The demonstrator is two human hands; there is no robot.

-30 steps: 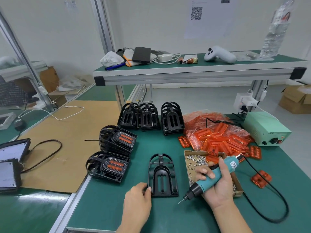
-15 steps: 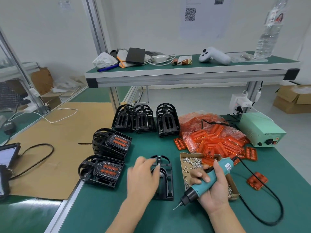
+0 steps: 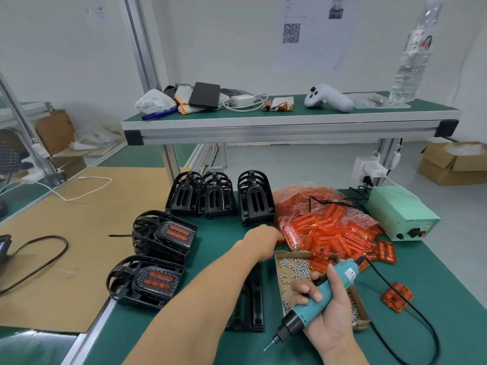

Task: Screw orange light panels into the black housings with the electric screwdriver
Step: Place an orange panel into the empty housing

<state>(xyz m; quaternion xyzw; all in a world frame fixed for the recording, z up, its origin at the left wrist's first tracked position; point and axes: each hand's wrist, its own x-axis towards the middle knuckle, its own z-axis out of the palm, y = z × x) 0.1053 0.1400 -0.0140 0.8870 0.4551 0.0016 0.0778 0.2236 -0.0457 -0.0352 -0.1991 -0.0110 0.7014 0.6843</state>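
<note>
We see the right hand (image 3: 329, 309) wrapped round the teal electric screwdriver (image 3: 320, 296), fingers curled over its barrel, palm turned up. The tool's long axis runs diagonally: its bit points down and to the left toward the near table edge, while its black cord (image 3: 411, 320) leaves the upper right end and loops across the green mat (image 3: 216, 346). Behind the hand lies a cardboard tray of screws (image 3: 292, 270).

The left arm stretches forward across the mat, and the left hand (image 3: 263, 239) reaches the near left edge of the pile of orange light panels (image 3: 332, 230); its fingers are hidden behind the knuckles, so we cannot tell whether they grasp one. Under that forearm lies one empty black housing (image 3: 251, 306), flat, its long axis running away from us.

We count three groups of empty housings (image 3: 255, 198) standing upright at the back, and two stacks of finished housings (image 3: 147, 280) with orange panels fitted on the left. One orange panel (image 3: 396, 297) lies apart on the right, beside the cord. A pale green power supply (image 3: 400, 214) sits behind the pile.
</note>
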